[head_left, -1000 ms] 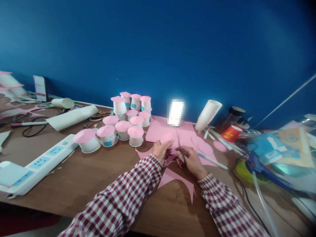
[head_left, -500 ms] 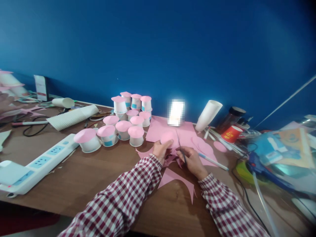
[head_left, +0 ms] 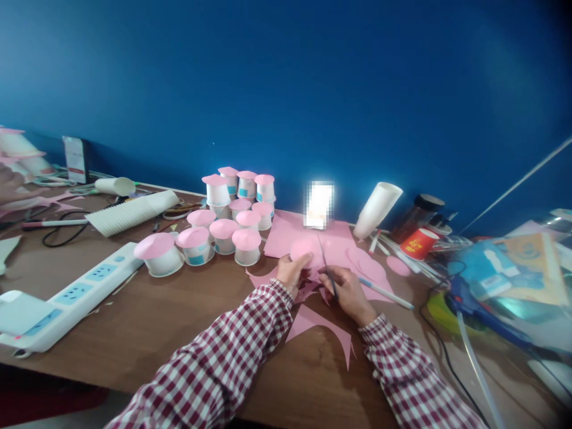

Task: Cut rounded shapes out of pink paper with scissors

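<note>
Between the thumb and fingers of my left hand (head_left: 292, 273) is a pink paper disc (head_left: 302, 250). My right hand (head_left: 351, 296) is closed around dark-handled scissors (head_left: 329, 273), whose blades point away from me, just right of the disc. Under and behind both hands lie pink paper sheets (head_left: 286, 229), with some round outlines at the right. A curved pink offcut (head_left: 318, 326) rests on the table in front of my hands. To the left stand several white paper cups (head_left: 246, 255), upside down or stacked, each topped with a pink disc.
A white power strip (head_left: 84, 289) lies at the left, near a long stack of white cups (head_left: 134, 213). At right are a marker (head_left: 386, 293), a leaning cup stack (head_left: 378, 210), a red cup (head_left: 419, 243) and a blue glue gun (head_left: 482, 316). Another person's hand (head_left: 13, 185) is at far left.
Almost nothing differs. My hands, the disc and the scissors keep their places; the other person's hand at far left has shifted slightly.
</note>
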`<state>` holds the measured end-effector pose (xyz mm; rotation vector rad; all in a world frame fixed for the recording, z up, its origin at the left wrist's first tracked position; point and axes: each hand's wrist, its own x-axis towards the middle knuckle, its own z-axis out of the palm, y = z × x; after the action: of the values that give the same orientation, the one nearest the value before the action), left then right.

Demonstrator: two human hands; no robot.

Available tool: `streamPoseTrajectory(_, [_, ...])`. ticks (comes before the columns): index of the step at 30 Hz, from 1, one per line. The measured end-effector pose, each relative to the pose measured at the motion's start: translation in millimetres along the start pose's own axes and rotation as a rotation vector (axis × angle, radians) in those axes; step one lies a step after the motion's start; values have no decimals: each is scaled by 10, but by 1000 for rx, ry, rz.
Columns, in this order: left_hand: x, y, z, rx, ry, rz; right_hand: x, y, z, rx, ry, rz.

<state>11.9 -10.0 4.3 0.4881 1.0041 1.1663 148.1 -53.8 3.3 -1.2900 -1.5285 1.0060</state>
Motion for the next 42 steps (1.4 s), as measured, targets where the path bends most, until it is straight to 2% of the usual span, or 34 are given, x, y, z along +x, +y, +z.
streamPoseTrajectory(18, [-25,3,15,24,4,-35,10,141,4,111,-4,19])
streamPoseTrajectory(30, [-19,3,10,18,2,-31,9,89,-11,44,-2,-16])
streamPoseTrajectory(42, [1,-20,-4,28,8,-9,6,57,-6,77,-15,1])
